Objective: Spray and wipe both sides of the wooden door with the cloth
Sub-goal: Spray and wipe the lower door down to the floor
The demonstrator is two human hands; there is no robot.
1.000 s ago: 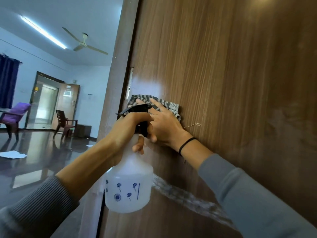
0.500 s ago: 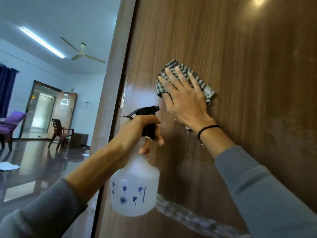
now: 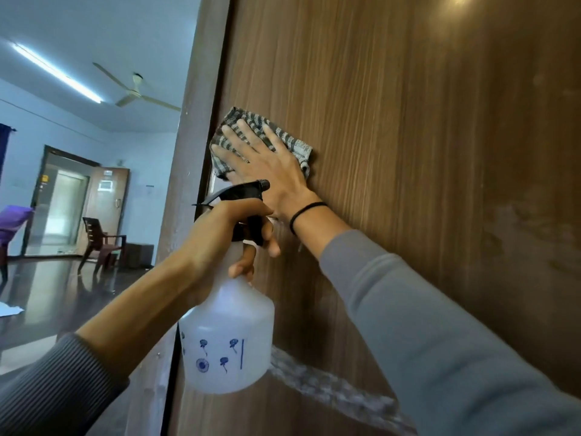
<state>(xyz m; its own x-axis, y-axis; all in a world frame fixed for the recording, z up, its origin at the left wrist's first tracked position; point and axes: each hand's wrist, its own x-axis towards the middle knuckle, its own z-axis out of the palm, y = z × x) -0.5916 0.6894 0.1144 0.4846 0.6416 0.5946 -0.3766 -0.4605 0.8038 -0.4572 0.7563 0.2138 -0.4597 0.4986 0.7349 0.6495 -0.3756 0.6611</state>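
Observation:
The brown wooden door [image 3: 408,152] fills the right of the view. A grey striped cloth [image 3: 294,145] lies flat against it near the door's left edge. My right hand [image 3: 267,165] presses the cloth to the wood with fingers spread straight. Just below, my left hand [image 3: 226,234] grips the neck of a white spray bottle [image 3: 226,341] with a black trigger head, fingers curled round it. The bottle hangs upright close to the door.
The door frame [image 3: 191,184] stands left of the door. Beyond it is a room with a glossy dark floor [image 3: 47,294], a brown chair [image 3: 100,243], a purple chair [image 3: 12,221] and a ceiling fan [image 3: 135,92]. A whitish smear [image 3: 330,385] crosses the door low down.
My right hand has slid the cloth along the door: up and right, then back left to the door's edge. My left hand with the bottle stayed nearly still.

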